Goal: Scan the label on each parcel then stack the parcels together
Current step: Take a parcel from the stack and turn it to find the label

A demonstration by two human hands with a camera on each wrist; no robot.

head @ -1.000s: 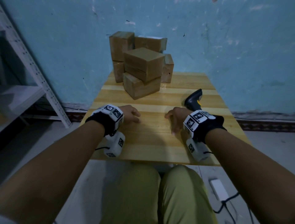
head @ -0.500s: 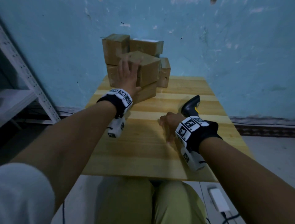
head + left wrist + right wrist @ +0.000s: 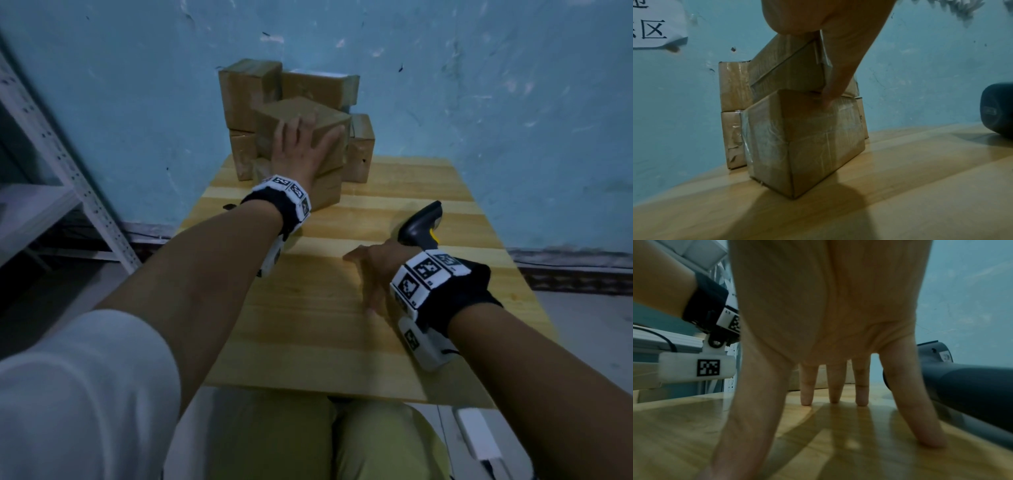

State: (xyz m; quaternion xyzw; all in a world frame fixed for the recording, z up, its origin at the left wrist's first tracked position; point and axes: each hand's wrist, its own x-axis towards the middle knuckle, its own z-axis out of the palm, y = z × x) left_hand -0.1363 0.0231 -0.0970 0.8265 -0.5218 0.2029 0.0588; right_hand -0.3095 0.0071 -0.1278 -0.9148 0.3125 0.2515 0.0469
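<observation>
Several brown taped parcels are piled at the far end of the wooden table (image 3: pixel 308 325) against the blue wall. My left hand (image 3: pixel 305 147) grips the top parcel (image 3: pixel 294 109) of the front pile, fingers over its top and thumb on its right face. In the left wrist view this parcel (image 3: pixel 789 69) sits tilted on the lower parcel (image 3: pixel 807 146), with my thumb (image 3: pixel 840 65) down its side. My right hand (image 3: pixel 373 270) is open, fingertips (image 3: pixel 834 395) spread on the table just left of the black and yellow scanner (image 3: pixel 423 226), not touching it.
More parcels stand behind the front pile: a tall one (image 3: pixel 246 92) at left, one (image 3: pixel 318 87) on top, one (image 3: pixel 359 150) at right. A metal shelf (image 3: pixel 68 171) stands left of the table. A white adapter (image 3: pixel 476 438) lies on the floor.
My left hand left the table's near part, reached forward to the front pile and closed over the top parcel. My right hand stayed on the table beside the scanner.
</observation>
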